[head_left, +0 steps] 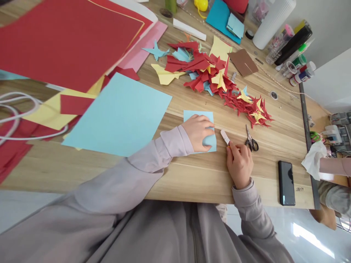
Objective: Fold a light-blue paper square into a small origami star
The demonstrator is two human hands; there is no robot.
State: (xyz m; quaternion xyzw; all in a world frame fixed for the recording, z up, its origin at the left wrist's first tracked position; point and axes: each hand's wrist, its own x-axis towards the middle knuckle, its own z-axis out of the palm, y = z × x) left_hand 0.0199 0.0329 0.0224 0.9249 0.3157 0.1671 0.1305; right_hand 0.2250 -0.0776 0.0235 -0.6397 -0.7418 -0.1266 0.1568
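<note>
Small sheet [210,140], pale blue, squarish, is lying flat mid-counter [192,182], left hand [197,132] covering its middle. Left grip is spreading loosely over it; right hand [240,163] is wrapping its grip round cutter [225,137], just right. Scissors [249,138] are lying beside; folded-paper pile [203,71] is crowding far side; big blue sheet [120,113] is occupying left.
</note>
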